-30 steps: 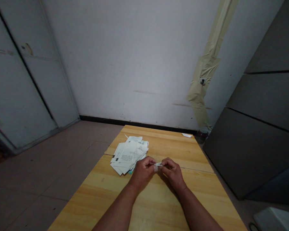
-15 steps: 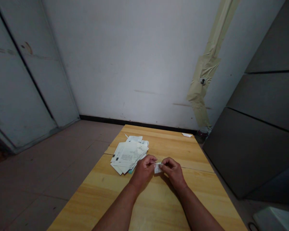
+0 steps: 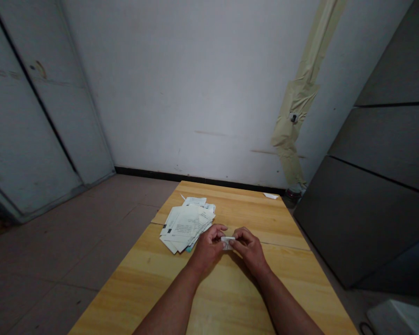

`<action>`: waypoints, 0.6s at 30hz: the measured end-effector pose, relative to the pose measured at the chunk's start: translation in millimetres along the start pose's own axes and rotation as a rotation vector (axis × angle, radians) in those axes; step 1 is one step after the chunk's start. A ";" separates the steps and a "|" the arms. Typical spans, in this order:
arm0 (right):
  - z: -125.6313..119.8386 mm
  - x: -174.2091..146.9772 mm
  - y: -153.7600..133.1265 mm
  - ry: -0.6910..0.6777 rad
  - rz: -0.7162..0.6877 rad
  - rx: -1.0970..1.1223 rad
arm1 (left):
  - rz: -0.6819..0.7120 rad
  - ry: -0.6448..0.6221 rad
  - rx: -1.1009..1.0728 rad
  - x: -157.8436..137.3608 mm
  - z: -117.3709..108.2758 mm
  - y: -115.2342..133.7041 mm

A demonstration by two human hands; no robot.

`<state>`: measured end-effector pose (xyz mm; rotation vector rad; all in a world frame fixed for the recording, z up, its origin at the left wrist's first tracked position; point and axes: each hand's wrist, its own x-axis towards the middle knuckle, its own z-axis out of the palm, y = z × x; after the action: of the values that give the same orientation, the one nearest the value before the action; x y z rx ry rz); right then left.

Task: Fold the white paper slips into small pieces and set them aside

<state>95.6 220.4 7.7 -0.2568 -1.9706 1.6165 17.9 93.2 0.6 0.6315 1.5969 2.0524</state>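
Observation:
Between my two hands is a small folded piece of printed paper [image 3: 227, 243], held above the wooden table [image 3: 230, 298]. My left hand [image 3: 209, 244] pinches its left end between thumb and fingers. On the other side, my right hand [image 3: 247, 245] grips the right end, its thumb pressed on the near face. A loose pile of printed paper sheets [image 3: 185, 228] lies just left of my left hand, with a bit of teal showing at its lower edge.
A white paper scrap [image 3: 271, 196] lies at the table's far right corner. Beyond the table stands a white wall [image 3: 195, 93], with taped piping [image 3: 293, 116] on it. Grey panels [image 3: 370, 209] rise at the right, and a pale box [image 3: 400, 318] sits low at the right.
The paper between my hands now looks narrower and more tightly folded, with a pale edge along its top. Both hands have shifted very slightly; the pile is unchanged.

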 end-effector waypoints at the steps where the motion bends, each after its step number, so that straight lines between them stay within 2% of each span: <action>1: 0.4 -0.3 -0.2 0.004 -0.001 0.006 | 0.005 0.007 0.026 -0.3 0.1 0.2; 7: 1.9 -2.8 1.2 -0.024 0.083 0.016 | 0.032 -0.011 0.252 -0.5 -4.0 -8.3; 10: 0.3 -3.6 3.0 -0.060 -0.071 -0.132 | 0.141 0.055 0.466 2.3 -7.4 -9.5; 14: -0.7 -5.3 7.8 -0.110 -0.349 -0.517 | 0.367 0.109 0.670 6.1 -11.1 -7.3; 18: -1.1 -6.0 13.9 -0.181 -0.490 -0.835 | 0.375 0.044 0.763 7.5 -15.2 -10.8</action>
<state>98.3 221.9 -7.1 0.0708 -2.5043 0.4759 3.6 88.6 -12.6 1.2250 2.4490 1.6319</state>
